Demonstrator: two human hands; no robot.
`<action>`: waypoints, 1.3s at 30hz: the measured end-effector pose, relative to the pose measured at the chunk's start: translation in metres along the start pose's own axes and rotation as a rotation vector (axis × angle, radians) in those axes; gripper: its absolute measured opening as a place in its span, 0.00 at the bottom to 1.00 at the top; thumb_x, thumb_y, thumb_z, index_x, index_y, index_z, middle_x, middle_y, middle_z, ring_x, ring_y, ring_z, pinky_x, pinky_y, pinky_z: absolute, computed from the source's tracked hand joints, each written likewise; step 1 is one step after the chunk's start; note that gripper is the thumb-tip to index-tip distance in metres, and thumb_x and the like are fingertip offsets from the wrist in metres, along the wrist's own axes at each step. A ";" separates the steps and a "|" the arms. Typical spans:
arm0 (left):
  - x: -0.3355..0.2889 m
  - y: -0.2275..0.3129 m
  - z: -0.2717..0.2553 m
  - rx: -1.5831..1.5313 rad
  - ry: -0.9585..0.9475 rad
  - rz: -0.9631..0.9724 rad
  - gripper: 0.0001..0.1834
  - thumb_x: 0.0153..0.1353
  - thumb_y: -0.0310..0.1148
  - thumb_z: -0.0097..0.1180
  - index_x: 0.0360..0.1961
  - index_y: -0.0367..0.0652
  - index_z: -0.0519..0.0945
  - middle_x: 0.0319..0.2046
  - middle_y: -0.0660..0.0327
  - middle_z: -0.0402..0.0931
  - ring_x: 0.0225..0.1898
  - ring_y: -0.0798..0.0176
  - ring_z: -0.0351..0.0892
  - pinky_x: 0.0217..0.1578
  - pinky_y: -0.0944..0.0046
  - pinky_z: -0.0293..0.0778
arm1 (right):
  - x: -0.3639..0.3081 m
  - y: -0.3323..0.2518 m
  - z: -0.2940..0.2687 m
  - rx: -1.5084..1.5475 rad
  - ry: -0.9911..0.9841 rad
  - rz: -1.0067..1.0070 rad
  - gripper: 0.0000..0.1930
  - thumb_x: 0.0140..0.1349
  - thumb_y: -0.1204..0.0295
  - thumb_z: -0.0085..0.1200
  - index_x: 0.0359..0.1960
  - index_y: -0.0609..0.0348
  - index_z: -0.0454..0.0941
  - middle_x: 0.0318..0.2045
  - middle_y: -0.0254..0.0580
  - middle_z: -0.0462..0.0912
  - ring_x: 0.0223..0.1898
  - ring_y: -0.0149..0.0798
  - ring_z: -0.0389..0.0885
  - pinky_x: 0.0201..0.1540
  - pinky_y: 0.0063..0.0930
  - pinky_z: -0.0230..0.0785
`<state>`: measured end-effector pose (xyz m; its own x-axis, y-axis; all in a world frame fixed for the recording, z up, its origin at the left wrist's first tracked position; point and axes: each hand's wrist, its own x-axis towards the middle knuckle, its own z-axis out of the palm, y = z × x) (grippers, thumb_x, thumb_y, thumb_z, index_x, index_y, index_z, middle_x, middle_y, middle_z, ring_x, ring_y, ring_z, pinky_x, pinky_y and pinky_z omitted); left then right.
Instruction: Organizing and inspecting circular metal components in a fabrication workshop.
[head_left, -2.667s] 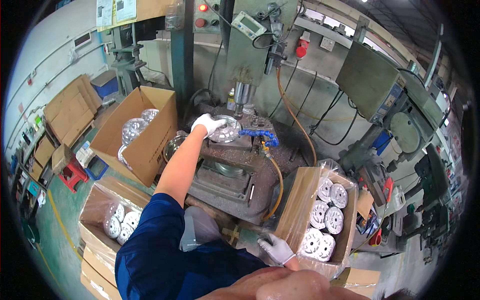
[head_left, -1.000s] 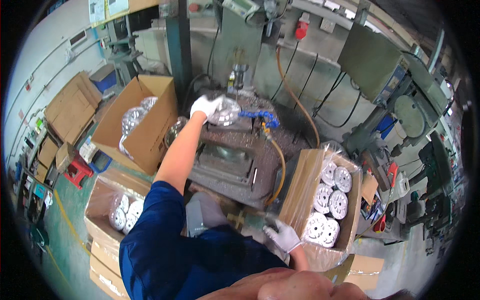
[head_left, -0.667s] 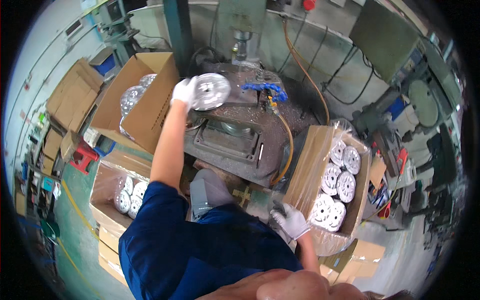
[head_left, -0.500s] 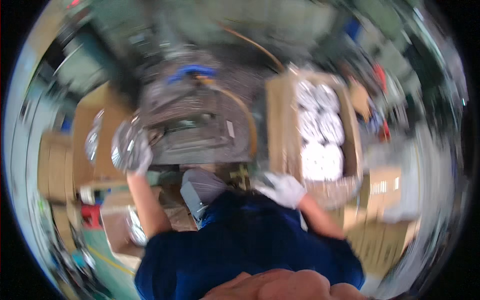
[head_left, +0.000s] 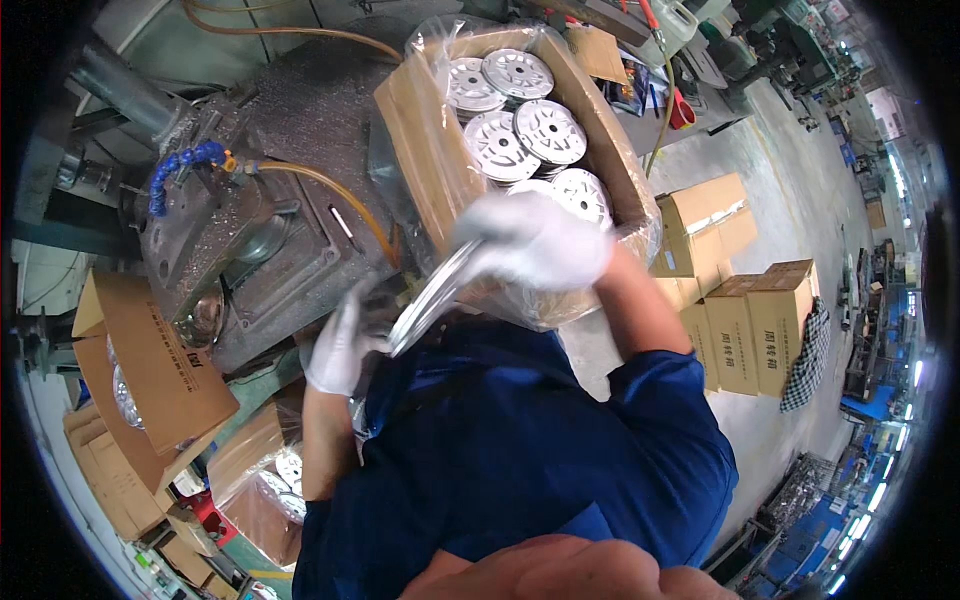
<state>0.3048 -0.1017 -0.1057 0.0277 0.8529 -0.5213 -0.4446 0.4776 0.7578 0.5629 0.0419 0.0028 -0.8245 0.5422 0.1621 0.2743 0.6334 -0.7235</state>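
In a white glove, my right hand [head_left: 540, 240] grips a short stack of silvery metal discs [head_left: 440, 295], seen nearly edge-on and slanting down to the left in front of my body. The hand is blurred by motion. My left hand [head_left: 340, 345], also gloved, is beside the lower end of that stack with fingers stretched and thumb apart; whether it touches the discs I cannot tell. Just beyond my right hand stands an open cardboard box [head_left: 415, 150] lined with clear plastic, holding stacked slotted metal discs [head_left: 550, 132].
A dark metal machine bed [head_left: 300, 275] with a blue jointed hose [head_left: 190, 160] lies at the left. One shiny round part [head_left: 203, 315] sits at its near edge. Open cartons [head_left: 165, 370] with discs stand at lower left; closed cartons [head_left: 735, 330] stand on the floor at right.
The view has turned rightward. My right hand, free before, now holds a stack of discs. My left hand has come from a shiny disc at the left to beside that stack.
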 end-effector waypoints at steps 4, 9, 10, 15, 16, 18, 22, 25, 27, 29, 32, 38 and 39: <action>-0.008 -0.001 -0.052 -0.084 -0.111 0.047 0.37 0.68 0.56 0.40 0.59 0.28 0.64 0.41 0.47 0.76 0.33 0.58 0.80 0.32 0.64 0.78 | -0.047 0.058 -0.083 0.108 0.139 0.498 0.09 0.58 0.76 0.56 0.41 0.61 0.77 0.32 0.39 0.82 0.36 0.30 0.80 0.41 0.28 0.73; -0.007 -0.028 -0.094 -0.206 -0.035 0.030 0.33 0.68 0.55 0.42 0.54 0.32 0.68 0.38 0.49 0.77 0.31 0.58 0.80 0.30 0.63 0.79 | -0.065 0.147 -0.103 -0.257 -0.059 0.709 0.11 0.58 0.71 0.56 0.42 0.61 0.77 0.34 0.41 0.82 0.35 0.31 0.80 0.42 0.28 0.73; -0.008 -0.028 -0.091 -0.214 -0.001 0.033 0.33 0.67 0.55 0.43 0.54 0.31 0.69 0.37 0.50 0.77 0.29 0.59 0.80 0.29 0.64 0.78 | -0.062 0.151 -0.101 -0.198 -0.132 0.829 0.12 0.58 0.71 0.55 0.43 0.60 0.77 0.34 0.42 0.83 0.35 0.32 0.80 0.42 0.28 0.73; -0.026 -0.024 -0.093 -0.141 0.131 0.055 0.33 0.68 0.54 0.44 0.55 0.30 0.69 0.35 0.54 0.77 0.28 0.62 0.79 0.28 0.68 0.75 | -0.054 0.150 -0.093 -0.800 -0.450 0.980 0.20 0.54 0.58 0.57 0.45 0.57 0.78 0.41 0.49 0.83 0.41 0.49 0.81 0.47 0.37 0.72; -0.031 -0.023 -0.094 -0.139 0.173 0.078 0.33 0.68 0.53 0.44 0.55 0.30 0.69 0.35 0.55 0.77 0.28 0.62 0.77 0.29 0.68 0.74 | -0.051 0.142 -0.089 -0.798 -0.383 1.018 0.24 0.51 0.53 0.58 0.45 0.55 0.78 0.42 0.51 0.81 0.44 0.53 0.79 0.49 0.40 0.71; -0.038 -0.023 -0.106 -0.148 0.207 0.083 0.32 0.68 0.53 0.44 0.56 0.31 0.70 0.35 0.57 0.77 0.29 0.64 0.75 0.31 0.68 0.70 | -0.049 0.141 -0.073 -0.776 -0.335 0.877 0.24 0.51 0.53 0.58 0.44 0.55 0.79 0.42 0.51 0.81 0.45 0.52 0.79 0.49 0.40 0.71; -0.045 -0.030 -0.124 -0.136 0.270 0.123 0.29 0.68 0.53 0.44 0.54 0.35 0.72 0.37 0.58 0.77 0.32 0.64 0.75 0.32 0.68 0.70 | -0.042 0.157 -0.037 -0.643 -0.302 0.631 0.27 0.45 0.50 0.63 0.43 0.54 0.78 0.41 0.53 0.78 0.44 0.54 0.79 0.49 0.41 0.71; -0.050 -0.028 -0.136 -0.111 0.291 0.120 0.28 0.68 0.53 0.44 0.52 0.36 0.73 0.37 0.57 0.77 0.33 0.65 0.76 0.33 0.67 0.70 | -0.042 0.155 -0.031 -0.639 -0.321 0.660 0.28 0.43 0.50 0.65 0.43 0.54 0.77 0.41 0.55 0.77 0.44 0.55 0.78 0.48 0.41 0.71; -0.057 -0.031 -0.142 -0.121 0.319 0.111 0.27 0.68 0.53 0.45 0.51 0.38 0.74 0.36 0.58 0.77 0.33 0.65 0.75 0.33 0.67 0.70 | -0.039 0.152 -0.030 -0.660 -0.321 0.666 0.28 0.43 0.50 0.65 0.44 0.53 0.77 0.43 0.56 0.76 0.44 0.56 0.78 0.47 0.42 0.71; -0.065 -0.032 -0.144 -0.151 0.358 0.141 0.26 0.67 0.53 0.46 0.51 0.39 0.74 0.36 0.58 0.77 0.32 0.66 0.74 0.32 0.68 0.70 | -0.034 0.152 -0.030 -0.774 -0.349 0.709 0.30 0.42 0.50 0.65 0.45 0.53 0.76 0.45 0.58 0.75 0.44 0.55 0.78 0.47 0.43 0.71; -0.073 -0.040 -0.157 -0.201 0.391 0.133 0.28 0.67 0.53 0.47 0.53 0.39 0.73 0.35 0.59 0.76 0.30 0.67 0.73 0.32 0.69 0.70 | -0.020 0.148 -0.032 -0.732 -0.404 0.782 0.34 0.40 0.45 0.65 0.47 0.52 0.77 0.46 0.60 0.75 0.45 0.55 0.78 0.48 0.42 0.72; -0.081 -0.049 -0.161 -0.203 0.477 0.080 0.28 0.67 0.54 0.47 0.53 0.39 0.73 0.33 0.62 0.75 0.30 0.68 0.73 0.29 0.70 0.69 | -0.025 0.165 -0.020 -0.808 -0.534 0.746 0.33 0.42 0.44 0.64 0.49 0.48 0.78 0.51 0.55 0.73 0.50 0.54 0.77 0.51 0.43 0.71; -0.080 -0.051 -0.160 -0.194 0.533 0.074 0.31 0.66 0.54 0.47 0.56 0.36 0.71 0.32 0.60 0.75 0.29 0.68 0.73 0.28 0.71 0.69 | -0.021 0.163 -0.021 -0.776 -0.542 0.751 0.32 0.43 0.45 0.64 0.48 0.50 0.78 0.52 0.57 0.72 0.50 0.54 0.77 0.51 0.43 0.71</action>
<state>0.1815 -0.2280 -0.1655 -0.4430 0.6342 -0.6336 -0.5860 0.3300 0.7400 0.6355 0.1451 -0.1041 -0.3813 0.7331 -0.5632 0.8450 0.5235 0.1095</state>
